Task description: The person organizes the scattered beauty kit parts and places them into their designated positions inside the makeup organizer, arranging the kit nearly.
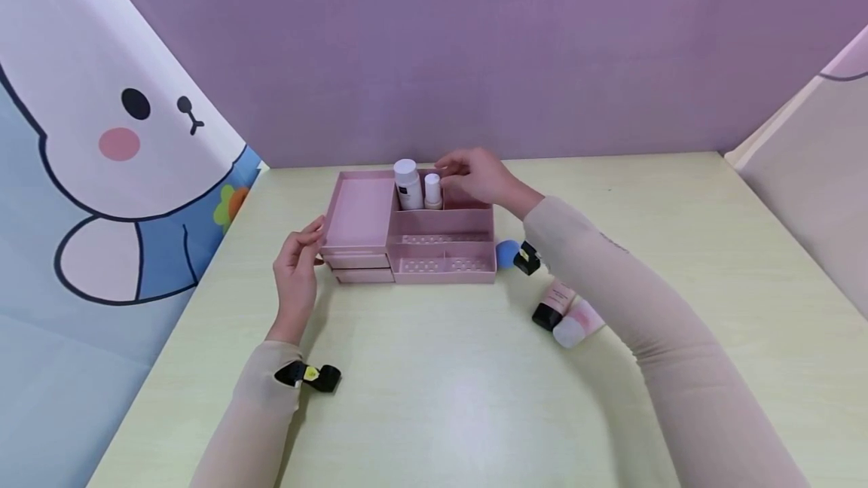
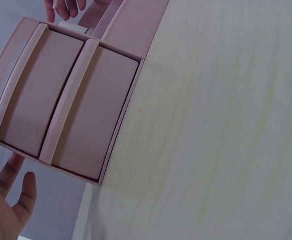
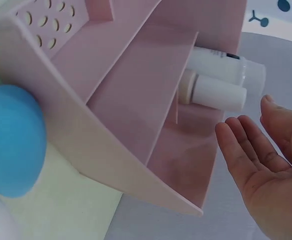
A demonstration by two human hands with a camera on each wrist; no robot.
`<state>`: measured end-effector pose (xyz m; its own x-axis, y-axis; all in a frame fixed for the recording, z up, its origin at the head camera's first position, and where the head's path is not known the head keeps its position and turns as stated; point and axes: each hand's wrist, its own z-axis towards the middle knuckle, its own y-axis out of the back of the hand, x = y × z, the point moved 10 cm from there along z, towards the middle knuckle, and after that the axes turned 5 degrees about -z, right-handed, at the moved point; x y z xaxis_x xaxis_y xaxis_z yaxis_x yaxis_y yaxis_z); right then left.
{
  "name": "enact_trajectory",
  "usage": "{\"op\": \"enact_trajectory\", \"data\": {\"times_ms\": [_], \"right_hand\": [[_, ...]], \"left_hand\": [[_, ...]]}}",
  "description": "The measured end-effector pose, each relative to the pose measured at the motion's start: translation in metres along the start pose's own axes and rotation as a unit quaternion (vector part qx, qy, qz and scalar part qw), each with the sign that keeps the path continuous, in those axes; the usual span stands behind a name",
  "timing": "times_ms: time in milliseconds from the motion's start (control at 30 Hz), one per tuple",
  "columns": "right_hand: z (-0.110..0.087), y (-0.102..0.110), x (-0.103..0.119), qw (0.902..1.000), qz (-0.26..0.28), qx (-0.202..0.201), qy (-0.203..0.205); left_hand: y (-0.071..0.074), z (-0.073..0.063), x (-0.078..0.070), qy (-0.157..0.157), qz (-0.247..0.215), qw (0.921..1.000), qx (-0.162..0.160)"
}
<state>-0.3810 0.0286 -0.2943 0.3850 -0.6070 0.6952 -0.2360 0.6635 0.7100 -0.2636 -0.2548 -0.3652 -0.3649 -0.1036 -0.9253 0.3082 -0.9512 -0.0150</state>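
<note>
A pink desk organizer (image 1: 359,209) stands near the back of the table, with two drawers (image 2: 78,100) at its left front. Two white-capped bottles stand in its rear compartment: a taller bottle (image 1: 408,185) and a smaller bottle (image 1: 432,191) to its right. My left hand (image 1: 296,277) touches the organizer's left side with extended fingers. Just above the rear compartment is my right hand (image 1: 480,175), its fingers loosely bent and holding nothing. In the right wrist view this hand (image 3: 265,165) shows an empty palm, fingertips close to the small bottle's cap (image 3: 219,93).
A blue rounded object (image 1: 507,254) lies against the organizer's right side. Nearer the front right, a black-capped tube (image 1: 554,303) and a white-capped pink tube (image 1: 580,322) lie side by side on the table, partly under the right forearm. A purple backdrop (image 1: 475,51) rises behind.
</note>
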Motion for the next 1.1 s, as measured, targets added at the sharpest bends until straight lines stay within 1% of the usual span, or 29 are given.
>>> {"op": "enact_trajectory", "data": {"times_ms": [300,433,633,733,900,1000,1100], "right_hand": [[-0.019,0.011,0.011,0.9991,0.001,0.002,0.043],[-0.027,0.014,0.010,0.9988,0.005,0.001,0.049],[-0.043,0.019,0.002,0.9988,0.022,0.006,0.043],[-0.052,0.022,-0.004,0.9990,0.026,0.007,0.037],[-0.067,0.024,-0.020,0.9987,0.050,0.012,0.008],[-0.075,0.028,-0.029,0.9978,0.065,0.010,-0.008],[-0.084,0.033,-0.037,0.9975,0.067,0.004,-0.022]], "left_hand": [[0.000,0.001,-0.004,-0.010,-0.001,0.9999,-0.007],[0.000,0.001,-0.004,-0.012,-0.004,0.9999,-0.006],[0.000,0.001,0.000,-0.001,0.000,1.0000,-0.001],[0.002,0.000,0.001,0.000,-0.003,1.0000,-0.007],[0.003,-0.001,0.000,-0.002,-0.006,0.9999,-0.015],[0.003,-0.002,0.000,-0.001,-0.004,0.9999,-0.012],[0.002,-0.001,0.001,-0.001,-0.002,1.0000,-0.008]]}}
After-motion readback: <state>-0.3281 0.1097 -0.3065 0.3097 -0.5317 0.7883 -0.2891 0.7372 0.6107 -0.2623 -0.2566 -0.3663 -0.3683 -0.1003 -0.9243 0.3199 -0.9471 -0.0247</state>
